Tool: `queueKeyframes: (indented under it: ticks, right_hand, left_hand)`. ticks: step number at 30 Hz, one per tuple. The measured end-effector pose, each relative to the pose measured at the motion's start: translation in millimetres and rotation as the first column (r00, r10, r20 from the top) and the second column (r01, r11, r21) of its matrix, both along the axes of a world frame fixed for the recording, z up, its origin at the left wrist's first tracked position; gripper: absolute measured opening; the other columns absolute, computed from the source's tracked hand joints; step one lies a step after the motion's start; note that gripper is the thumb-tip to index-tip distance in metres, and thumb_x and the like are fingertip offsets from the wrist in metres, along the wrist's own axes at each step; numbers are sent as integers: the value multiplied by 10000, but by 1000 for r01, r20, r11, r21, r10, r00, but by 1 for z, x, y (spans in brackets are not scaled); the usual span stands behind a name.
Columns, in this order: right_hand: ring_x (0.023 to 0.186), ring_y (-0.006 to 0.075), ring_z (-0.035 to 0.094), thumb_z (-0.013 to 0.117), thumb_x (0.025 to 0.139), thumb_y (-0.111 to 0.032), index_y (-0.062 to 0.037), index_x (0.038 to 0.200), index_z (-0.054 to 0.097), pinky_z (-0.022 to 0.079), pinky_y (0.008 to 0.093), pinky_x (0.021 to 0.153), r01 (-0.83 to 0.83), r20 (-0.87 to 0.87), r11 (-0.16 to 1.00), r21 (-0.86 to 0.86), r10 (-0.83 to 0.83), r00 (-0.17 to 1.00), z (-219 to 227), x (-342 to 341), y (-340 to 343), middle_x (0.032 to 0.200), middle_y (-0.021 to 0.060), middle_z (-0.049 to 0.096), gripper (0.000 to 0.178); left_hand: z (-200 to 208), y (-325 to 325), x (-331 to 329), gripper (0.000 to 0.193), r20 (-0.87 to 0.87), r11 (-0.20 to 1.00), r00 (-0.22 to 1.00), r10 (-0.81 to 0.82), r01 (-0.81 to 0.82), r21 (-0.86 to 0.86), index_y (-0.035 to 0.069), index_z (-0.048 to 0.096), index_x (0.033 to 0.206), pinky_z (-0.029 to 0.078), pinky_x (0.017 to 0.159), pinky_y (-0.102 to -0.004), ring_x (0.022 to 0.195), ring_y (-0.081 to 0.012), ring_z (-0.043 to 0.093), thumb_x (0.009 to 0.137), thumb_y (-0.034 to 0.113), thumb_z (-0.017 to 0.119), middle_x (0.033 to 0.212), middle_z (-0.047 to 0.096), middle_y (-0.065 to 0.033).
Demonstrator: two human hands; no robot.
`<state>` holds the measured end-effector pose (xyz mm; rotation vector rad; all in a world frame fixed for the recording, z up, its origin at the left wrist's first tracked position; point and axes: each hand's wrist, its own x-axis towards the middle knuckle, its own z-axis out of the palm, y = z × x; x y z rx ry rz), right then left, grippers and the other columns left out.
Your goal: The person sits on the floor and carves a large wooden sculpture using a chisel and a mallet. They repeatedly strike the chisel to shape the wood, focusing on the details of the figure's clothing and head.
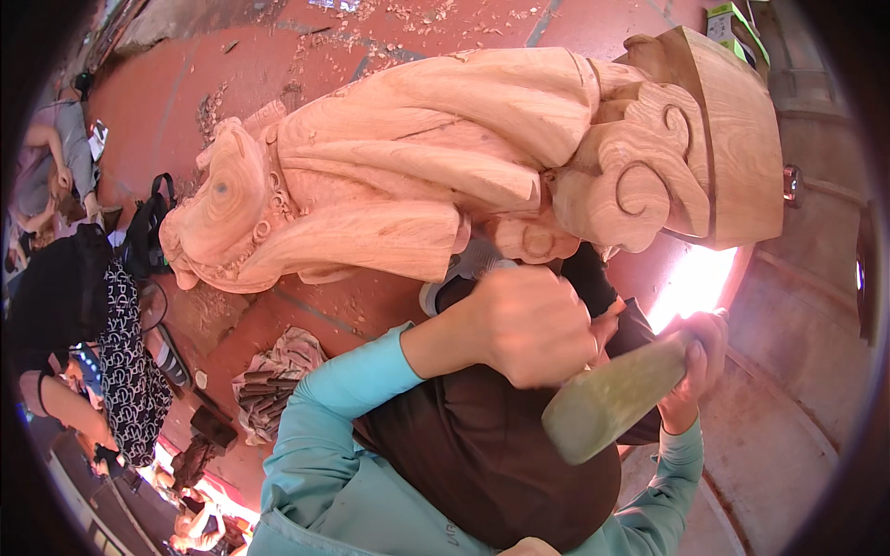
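Observation:
My right hand is closed round the far end of a greenish oblong whetstone, which slants down to the left above my brown-clad lap. Beside the stone, my left hand makes a fist, slightly blurred. Whatever it holds, if anything, is hidden behind the fingers. Just beyond both hands a large carved wooden statue lies on its side, with draped robe folds. Its scrolled, cloud-like base and angular plinth are at the right.
A cloth bundle with several brown carving tools lies on the red tiled floor to my left. Wood shavings litter the far floor. A black bag and other people are at the left. A green box stands at the far right.

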<state>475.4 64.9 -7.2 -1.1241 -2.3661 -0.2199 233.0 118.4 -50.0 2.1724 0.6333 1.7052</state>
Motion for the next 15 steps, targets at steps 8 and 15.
queueKeyframes:
  ticks: [8, 15]
  right_hand:
    - [850, 149, 522, 615, 817, 52, -50, 1056, 512, 445, 279, 790, 159, -515, 850, -502, -441, 735, 10, -24, -21, 955, 62, 553, 280]
    - [828, 196, 532, 642, 786, 10, -32, 992, 544, 447, 320, 731, 252, -269, 883, -395, -374, 888, 22, -5, -35, 929, 82, 555, 232]
  left_hand:
    - [3, -9, -3, 332, 4, 999, 999, 50, -50, 0, 66, 397, 531, 312, 354, -228, 420, -148, 435, 647, 16, 704, 529, 443, -21]
    - [7, 0, 5, 347, -3, 974, 975, 224, -224, -21, 63, 417, 551, 343, 360, -238, 426, -160, 467, 650, 40, 748, 543, 461, -28]
